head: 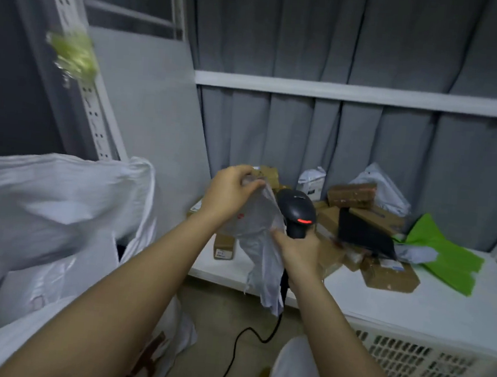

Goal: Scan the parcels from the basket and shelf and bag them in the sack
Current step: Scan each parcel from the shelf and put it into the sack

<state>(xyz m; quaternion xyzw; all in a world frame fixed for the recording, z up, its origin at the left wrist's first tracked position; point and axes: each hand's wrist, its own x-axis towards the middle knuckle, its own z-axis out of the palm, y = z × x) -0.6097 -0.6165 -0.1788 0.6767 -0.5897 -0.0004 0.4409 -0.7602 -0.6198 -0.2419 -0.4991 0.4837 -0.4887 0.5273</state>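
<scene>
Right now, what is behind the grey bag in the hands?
Behind the grey bag the black scanner shows, red light on, gripped by the right hand. The bag covers part of its handle and some boxes on the shelf.

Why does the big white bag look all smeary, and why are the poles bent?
Head view: the white sack and the yellow-green thing on the shelf post are smeared by motion blur; the left hand and right hand holding the grey parcel and black scanner are a bit soft too. The wide-angle lens leans straight posts. The light is dim and bluish; only the scanner's red light glows.
</scene>
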